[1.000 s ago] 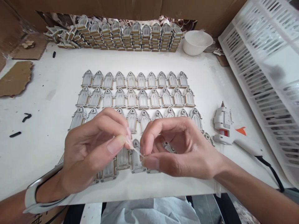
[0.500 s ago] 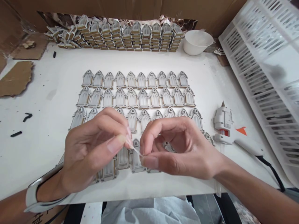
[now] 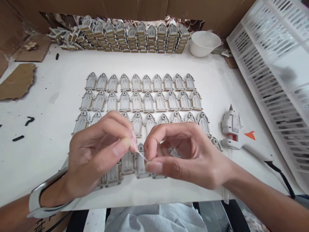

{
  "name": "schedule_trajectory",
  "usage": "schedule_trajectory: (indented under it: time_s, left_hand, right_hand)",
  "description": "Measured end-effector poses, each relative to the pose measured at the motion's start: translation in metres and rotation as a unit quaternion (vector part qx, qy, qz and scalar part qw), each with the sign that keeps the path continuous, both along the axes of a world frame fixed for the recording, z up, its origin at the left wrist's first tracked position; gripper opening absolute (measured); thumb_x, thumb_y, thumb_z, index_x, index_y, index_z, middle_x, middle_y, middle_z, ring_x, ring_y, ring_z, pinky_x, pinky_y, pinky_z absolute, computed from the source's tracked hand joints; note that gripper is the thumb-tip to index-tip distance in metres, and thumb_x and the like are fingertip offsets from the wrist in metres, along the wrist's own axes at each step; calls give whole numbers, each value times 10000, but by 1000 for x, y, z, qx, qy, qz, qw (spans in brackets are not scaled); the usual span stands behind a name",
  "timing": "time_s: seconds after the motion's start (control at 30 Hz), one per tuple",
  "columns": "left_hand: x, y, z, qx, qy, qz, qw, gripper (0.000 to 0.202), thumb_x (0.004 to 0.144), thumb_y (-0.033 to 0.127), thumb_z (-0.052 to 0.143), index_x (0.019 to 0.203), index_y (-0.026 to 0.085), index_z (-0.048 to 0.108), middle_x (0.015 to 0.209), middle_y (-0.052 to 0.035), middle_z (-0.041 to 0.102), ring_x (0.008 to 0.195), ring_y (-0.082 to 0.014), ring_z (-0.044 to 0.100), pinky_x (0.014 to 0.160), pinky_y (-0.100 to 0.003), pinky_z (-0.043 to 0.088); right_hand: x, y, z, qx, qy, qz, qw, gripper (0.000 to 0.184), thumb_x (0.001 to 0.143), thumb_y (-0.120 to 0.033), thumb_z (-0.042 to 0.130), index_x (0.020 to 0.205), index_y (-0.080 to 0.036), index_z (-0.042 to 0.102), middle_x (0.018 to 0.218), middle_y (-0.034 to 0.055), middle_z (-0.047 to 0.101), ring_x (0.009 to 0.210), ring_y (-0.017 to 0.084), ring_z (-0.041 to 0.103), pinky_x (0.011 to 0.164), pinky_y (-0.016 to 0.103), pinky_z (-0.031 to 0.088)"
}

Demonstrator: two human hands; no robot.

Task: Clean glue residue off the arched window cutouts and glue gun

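Virtually no change in the hold was observed from the preceding views: 1 translucent strand [image 3: 142, 156] was pinched in the grip of both the left hand [image 3: 96, 158] and right hand [image 3: 193, 164], above arched pieces [image 3: 148, 103] on the worktop [image 3: 210, 80]; work was judged momentarily steady.

A white bowl [image 3: 204, 51] stands at the back of the bench [image 3: 60, 83], near a slatted white plastic crate [image 3: 270, 91] that leans along the right side. Cardboard walls [image 3: 135, 9] rise behind. On the left lie a torn piece of cardboard [image 3: 16, 80], a flatter brown sheet [image 3: 36, 55] bearing a small beige ornament [image 3: 30, 46], and some black scraps [image 3: 29, 121].
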State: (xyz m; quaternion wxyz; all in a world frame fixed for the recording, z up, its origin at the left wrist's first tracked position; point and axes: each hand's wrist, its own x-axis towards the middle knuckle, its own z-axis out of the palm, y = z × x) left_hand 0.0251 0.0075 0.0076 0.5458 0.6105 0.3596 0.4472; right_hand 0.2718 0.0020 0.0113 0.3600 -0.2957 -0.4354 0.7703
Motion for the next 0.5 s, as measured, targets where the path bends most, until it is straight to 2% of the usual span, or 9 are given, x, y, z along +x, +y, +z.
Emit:
schedule_trajectory:
  time_s: [0.13, 0.33, 0.5]
  left_hand:
    - [0, 0, 1, -5, 4, 3, 1000, 189, 1110, 399, 841, 937, 347, 894, 933, -25, 713, 883, -194, 642, 780, -346, 578]
    - [0, -2, 2, -12, 10, 15, 1000, 205, 1104, 422, 853, 915, 350, 888, 923, -28, 706, 881, -201, 645, 805, -356, 585]
    - [-1, -1, 1, -6, 10, 12, 1000, 206, 1111, 422, 848, 924, 342, 883, 928, -26, 705, 893, -194, 655, 816, -350, 585]
  right_hand:
    - [0, 1, -4, -10, 13, 13, 1000, 290, 778, -74, 1076, 953, -202, 883, 865, -27, 808, 615, 92, 545, 501, 268, 374]
    - [-1, 1, -5, -11, 26, 11, 1000, 291, 783, -47, 1064, 949, -209, 888, 893, -29, 832, 624, 93, 574, 482, 269, 378]
    - [0, 1, -5, -13, 14, 13, 1000, 278, 791, -63, 1063, 944, -213, 886, 873, -34, 825, 604, 88, 541, 471, 271, 357]
